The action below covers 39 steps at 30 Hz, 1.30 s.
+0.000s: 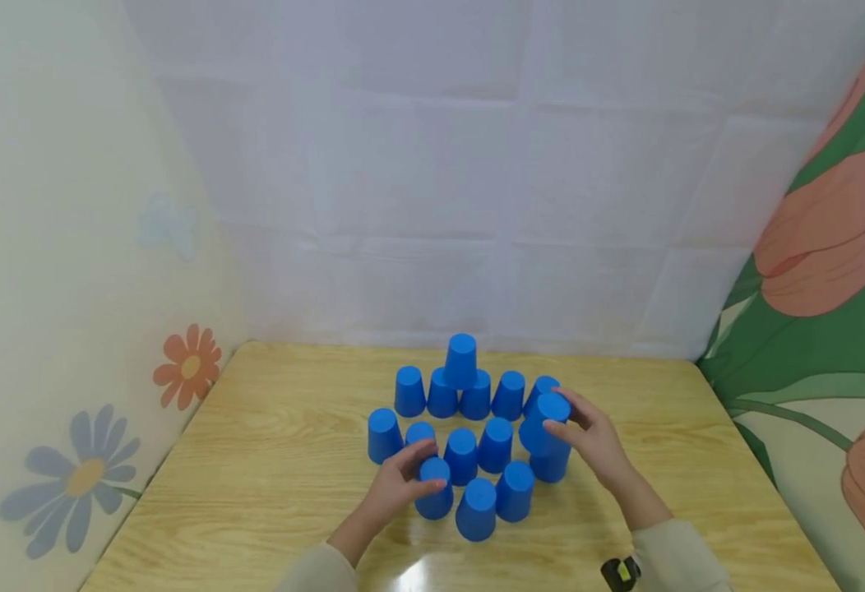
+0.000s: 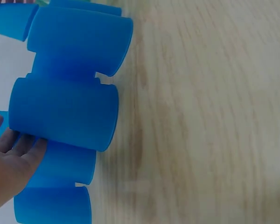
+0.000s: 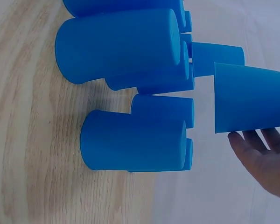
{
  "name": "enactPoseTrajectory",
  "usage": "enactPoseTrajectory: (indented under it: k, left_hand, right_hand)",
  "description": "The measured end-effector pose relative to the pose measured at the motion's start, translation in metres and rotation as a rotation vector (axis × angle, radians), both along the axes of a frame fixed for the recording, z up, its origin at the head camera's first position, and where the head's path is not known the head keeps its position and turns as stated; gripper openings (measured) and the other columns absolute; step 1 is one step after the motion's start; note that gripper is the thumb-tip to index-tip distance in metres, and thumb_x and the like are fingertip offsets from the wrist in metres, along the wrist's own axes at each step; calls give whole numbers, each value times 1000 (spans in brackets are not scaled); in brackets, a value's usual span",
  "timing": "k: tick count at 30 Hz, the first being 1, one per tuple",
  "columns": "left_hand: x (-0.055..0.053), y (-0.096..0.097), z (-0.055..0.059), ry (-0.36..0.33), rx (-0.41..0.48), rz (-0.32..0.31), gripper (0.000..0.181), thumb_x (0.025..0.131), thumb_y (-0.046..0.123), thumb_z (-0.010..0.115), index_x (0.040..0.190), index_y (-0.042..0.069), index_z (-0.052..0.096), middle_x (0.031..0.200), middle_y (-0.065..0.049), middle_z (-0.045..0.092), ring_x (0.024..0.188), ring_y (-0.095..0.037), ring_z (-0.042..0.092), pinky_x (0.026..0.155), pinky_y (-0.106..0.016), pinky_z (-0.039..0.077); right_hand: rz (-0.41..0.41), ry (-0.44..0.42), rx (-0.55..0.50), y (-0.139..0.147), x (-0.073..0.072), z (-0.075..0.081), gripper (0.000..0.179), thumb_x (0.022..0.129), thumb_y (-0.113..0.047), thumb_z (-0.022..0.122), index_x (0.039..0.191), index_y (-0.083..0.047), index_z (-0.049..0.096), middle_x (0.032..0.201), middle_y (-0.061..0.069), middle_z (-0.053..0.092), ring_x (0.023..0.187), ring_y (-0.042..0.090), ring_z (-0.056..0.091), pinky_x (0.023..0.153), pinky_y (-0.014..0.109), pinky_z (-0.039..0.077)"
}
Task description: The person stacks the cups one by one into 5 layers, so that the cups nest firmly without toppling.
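Note:
Blue cups stand upside down in rows on the wooden table. My left hand (image 1: 388, 493) holds a front-left blue cup (image 1: 436, 503), thumb and fingers about its sides. In the left wrist view the fingers (image 2: 24, 145) lie along the side of that cup (image 2: 63, 112), which stands among its neighbours. With my right hand (image 1: 599, 444) I grip another blue cup (image 1: 543, 421) between thumb and fingers. That cup (image 3: 252, 99) is raised and mouth down in the right wrist view, overlapping the standing right-hand cup (image 1: 551, 467) in the head view.
One blue cup (image 1: 461, 362) sits on top of the back row, bridging two cups. A front cup (image 1: 476, 511) stands between my hands. White cloth (image 1: 432, 271) hangs behind the table (image 1: 270, 493). A black device (image 1: 619, 574) is at my right sleeve.

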<state>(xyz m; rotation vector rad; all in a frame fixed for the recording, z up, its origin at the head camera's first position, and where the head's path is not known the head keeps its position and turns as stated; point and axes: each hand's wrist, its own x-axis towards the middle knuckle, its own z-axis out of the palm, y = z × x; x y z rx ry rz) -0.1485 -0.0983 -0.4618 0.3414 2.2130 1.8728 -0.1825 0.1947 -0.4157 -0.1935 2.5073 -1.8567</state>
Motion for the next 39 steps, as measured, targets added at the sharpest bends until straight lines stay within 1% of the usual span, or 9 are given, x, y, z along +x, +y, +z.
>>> enactPoseTrajectory:
  k: [3, 9, 14, 16, 21, 25, 29, 33, 39]
  left_hand:
    - [1, 1, -1, 3, -4, -2, 57, 77, 12, 65, 126, -2, 38, 125, -22, 41, 115, -36, 35, 93, -48, 29]
    - [-3, -1, -21, 7, -96, 15, 57, 76, 22, 67, 124, 2, 43, 125, -18, 41, 113, -37, 37, 89, -49, 34]
    - [-5, -2, -29, -6, -131, 34, 58, 74, 29, 68, 122, 4, 47, 125, -17, 42, 112, -37, 39, 86, -47, 37]
    - [-5, -2, -30, -18, -124, 42, 57, 74, 31, 67, 121, 6, 48, 125, -16, 42, 111, -35, 39, 86, -46, 38]
    - [-5, -2, -33, -16, -114, 44, 55, 75, 32, 66, 121, 8, 49, 124, -15, 43, 111, -35, 40, 86, -46, 38]
    - [-5, -2, -34, -14, -101, 43, 57, 75, 31, 66, 122, 6, 48, 124, -16, 43, 110, -35, 41, 86, -45, 39]
    - [-3, -2, -32, -24, -74, 33, 57, 75, 30, 66, 123, 5, 46, 125, -17, 42, 111, -34, 40, 86, -44, 39]
    - [-2, -2, -31, -39, -61, 21, 58, 76, 31, 65, 125, 6, 44, 128, -18, 38, 112, -35, 38, 86, -45, 38]
    - [-1, -1, -33, -66, -54, 31, 60, 76, 33, 64, 126, 8, 43, 130, -17, 36, 114, -35, 37, 88, -45, 36]
  right_hand:
    - [-4, 5, -8, -2, -7, 1, 57, 77, -29, 64, 127, -10, 43, 127, 14, 40, 114, 31, 38, 88, 49, 35]
    - [-3, 45, -21, -12, -19, 1, 54, 77, -27, 65, 124, -9, 45, 122, 13, 46, 110, 29, 42, 88, 46, 36]
    - [-11, 62, -22, -24, -29, 1, 54, 76, -29, 66, 123, -11, 47, 119, 11, 48, 108, 27, 44, 87, 43, 37]
    - [-14, 62, -29, -27, -33, 2, 53, 76, -28, 66, 122, -12, 48, 119, 10, 49, 107, 26, 45, 87, 43, 38]
    - [-9, 53, -21, -33, -42, 2, 53, 76, -28, 66, 123, -12, 47, 119, 10, 49, 108, 26, 44, 87, 44, 38]
    - [-4, 59, 1, -36, -51, 2, 55, 77, -30, 64, 125, -12, 44, 122, 10, 46, 110, 27, 42, 89, 45, 35]
    - [-10, 68, 10, -38, -59, 1, 54, 79, -27, 63, 126, -11, 43, 125, 11, 44, 112, 28, 40, 91, 45, 33]
    - [-33, 37, 20, -40, -67, 0, 54, 80, -27, 61, 128, -12, 41, 127, 10, 41, 114, 28, 38, 92, 44, 32]
    - [-51, -12, 15, -44, -78, -1, 53, 81, -24, 61, 129, -13, 40, 128, 10, 40, 115, 29, 36, 93, 44, 31]
